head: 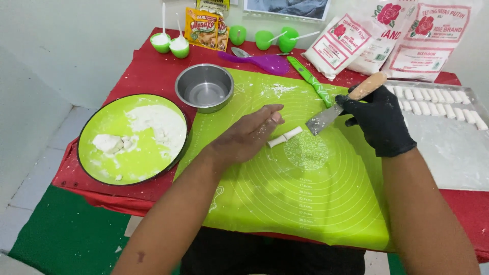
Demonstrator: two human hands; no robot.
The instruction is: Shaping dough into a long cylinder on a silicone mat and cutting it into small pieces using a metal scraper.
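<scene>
My bare left hand (249, 133) lies flat, fingers together, over the left end of a thin roll of white dough (285, 137) on the green silicone mat (300, 203). In a black glove, my right hand (379, 119) grips a wooden-handled scraper (338, 106). Its metal blade tip rests on the mat just right of the dough roll, close to its end.
A green plate (109, 168) with flour and dough lumps sits at the left, a steel bowl (205, 86) behind the mat. A metal tray (448, 147) at the right holds several cut dough pieces. Flour bags (387, 40), a green-handled knife (316, 84), a purple spoon (265, 62) and small green cups stand at the back.
</scene>
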